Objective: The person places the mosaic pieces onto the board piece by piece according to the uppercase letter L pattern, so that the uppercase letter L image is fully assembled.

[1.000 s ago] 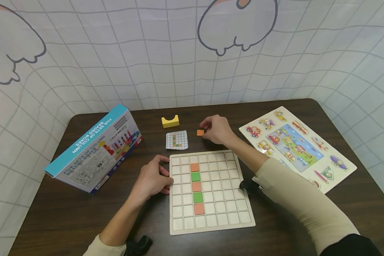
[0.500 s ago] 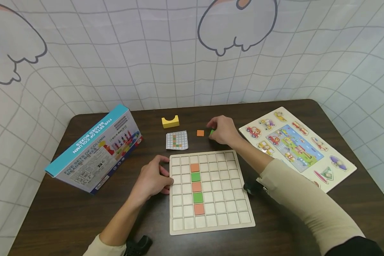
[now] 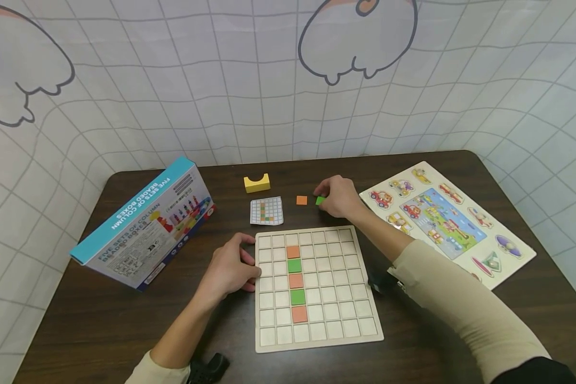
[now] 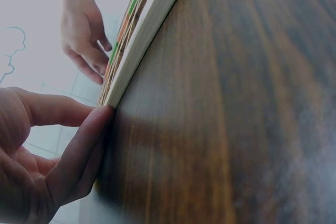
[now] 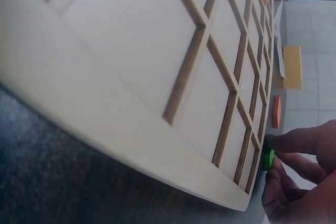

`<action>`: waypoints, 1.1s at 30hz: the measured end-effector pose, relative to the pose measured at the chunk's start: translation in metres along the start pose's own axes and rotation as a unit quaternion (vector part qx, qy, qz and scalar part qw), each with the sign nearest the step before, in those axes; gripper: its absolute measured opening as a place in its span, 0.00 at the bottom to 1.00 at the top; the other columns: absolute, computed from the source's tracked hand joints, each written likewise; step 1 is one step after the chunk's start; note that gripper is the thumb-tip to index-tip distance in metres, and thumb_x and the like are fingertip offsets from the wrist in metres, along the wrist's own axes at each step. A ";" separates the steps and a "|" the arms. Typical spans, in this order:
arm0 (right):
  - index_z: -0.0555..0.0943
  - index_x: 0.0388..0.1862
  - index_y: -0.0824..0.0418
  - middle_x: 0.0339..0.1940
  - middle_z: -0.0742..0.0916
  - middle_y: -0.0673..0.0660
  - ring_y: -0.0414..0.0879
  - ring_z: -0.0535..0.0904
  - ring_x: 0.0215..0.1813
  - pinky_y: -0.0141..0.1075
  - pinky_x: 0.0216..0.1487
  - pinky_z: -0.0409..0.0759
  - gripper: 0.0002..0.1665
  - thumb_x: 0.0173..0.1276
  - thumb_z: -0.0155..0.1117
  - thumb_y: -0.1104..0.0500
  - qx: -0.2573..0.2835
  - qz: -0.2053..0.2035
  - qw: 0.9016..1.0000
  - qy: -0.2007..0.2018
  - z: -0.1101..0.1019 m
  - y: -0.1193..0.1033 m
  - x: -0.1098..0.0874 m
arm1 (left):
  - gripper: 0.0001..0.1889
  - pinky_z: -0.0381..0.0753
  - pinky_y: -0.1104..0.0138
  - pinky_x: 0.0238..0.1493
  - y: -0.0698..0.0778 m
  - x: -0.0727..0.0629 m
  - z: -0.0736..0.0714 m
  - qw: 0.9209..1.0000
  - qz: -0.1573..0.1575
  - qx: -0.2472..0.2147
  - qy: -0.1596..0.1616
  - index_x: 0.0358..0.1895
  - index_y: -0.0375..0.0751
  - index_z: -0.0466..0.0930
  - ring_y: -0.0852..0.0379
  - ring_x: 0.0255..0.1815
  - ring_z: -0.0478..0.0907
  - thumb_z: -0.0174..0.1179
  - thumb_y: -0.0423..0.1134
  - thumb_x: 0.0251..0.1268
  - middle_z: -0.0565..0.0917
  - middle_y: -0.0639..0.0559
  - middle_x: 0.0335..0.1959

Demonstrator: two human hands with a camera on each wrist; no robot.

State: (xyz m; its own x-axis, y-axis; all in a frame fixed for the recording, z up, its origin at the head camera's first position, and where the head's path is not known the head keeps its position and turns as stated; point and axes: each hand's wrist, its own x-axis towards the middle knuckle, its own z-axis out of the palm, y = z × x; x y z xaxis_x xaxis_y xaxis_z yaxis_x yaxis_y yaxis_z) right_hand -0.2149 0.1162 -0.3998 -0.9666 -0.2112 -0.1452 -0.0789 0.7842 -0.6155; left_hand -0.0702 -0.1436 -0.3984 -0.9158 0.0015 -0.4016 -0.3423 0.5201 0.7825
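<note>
A pale wooden grid board lies flat in the middle of the table, with a column of orange and green square tiles in its cells. My left hand holds the board's left edge; in the left wrist view its thumb and a finger meet at that edge. Beyond the board's far edge, my right hand pinches a small green tile, partly covered by the fingers. The right wrist view shows this green tile between thumb and fingertips. Left of it lies a loose orange tile.
A small printed grid card lies behind the board, with a yellow notched block farther back. To the left stands a blue and white box. On the right, a picture puzzle board lies partly under the right forearm.
My right hand has moved a little to the right, from beside the orange tile to the green one. The orange tile stays on the table. The left hand keeps its place.
</note>
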 end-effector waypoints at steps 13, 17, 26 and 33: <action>0.89 0.50 0.63 0.47 0.90 0.60 0.56 0.83 0.55 0.48 0.58 0.85 0.15 0.63 0.72 0.68 0.022 -0.004 1.000 -0.012 -0.004 0.003 -0.003 | 0.34 0.89 0.61 0.22 0.000 0.000 0.001 1.000 0.004 -0.001 0.003 0.68 0.39 0.71 0.53 0.20 0.83 0.69 0.23 0.56 0.78 0.39 0.40; 0.89 0.50 0.63 0.47 0.90 0.60 0.56 0.83 0.55 0.49 0.58 0.85 0.15 0.64 0.72 0.67 0.027 -0.006 0.999 -0.019 -0.005 0.003 -0.006 | 0.34 0.90 0.61 0.22 -0.001 0.000 0.001 1.000 0.007 -0.001 0.005 0.68 0.39 0.71 0.53 0.21 0.83 0.68 0.22 0.56 0.79 0.39 0.39; 0.90 0.49 0.61 0.46 0.90 0.59 0.55 0.82 0.54 0.48 0.56 0.85 0.14 0.63 0.74 0.67 0.023 -0.014 0.999 -0.029 -0.010 0.002 -0.017 | 0.34 0.90 0.60 0.22 -0.001 0.002 0.002 1.000 0.004 0.004 0.007 0.68 0.40 0.71 0.53 0.20 0.83 0.70 0.23 0.56 0.78 0.39 0.40; 0.91 0.48 0.60 0.44 0.90 0.57 0.52 0.84 0.51 0.46 0.54 0.86 0.14 0.62 0.74 0.66 0.017 -0.027 0.999 -0.037 -0.012 -0.001 -0.029 | 0.35 0.90 0.60 0.22 -0.002 0.001 0.002 1.000 0.006 0.002 0.006 0.68 0.39 0.70 0.53 0.20 0.83 0.70 0.23 0.55 0.78 0.39 0.39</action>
State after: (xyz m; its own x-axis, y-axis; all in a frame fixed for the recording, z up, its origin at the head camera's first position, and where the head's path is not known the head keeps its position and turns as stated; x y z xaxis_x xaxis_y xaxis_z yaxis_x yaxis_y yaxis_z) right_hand -0.1897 0.1282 -0.3859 -0.9405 -0.2964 -0.1660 -0.1216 0.7500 -0.6502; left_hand -0.0701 -0.1431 -0.4009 -0.9220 -0.0025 -0.3871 -0.3311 0.5230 0.7854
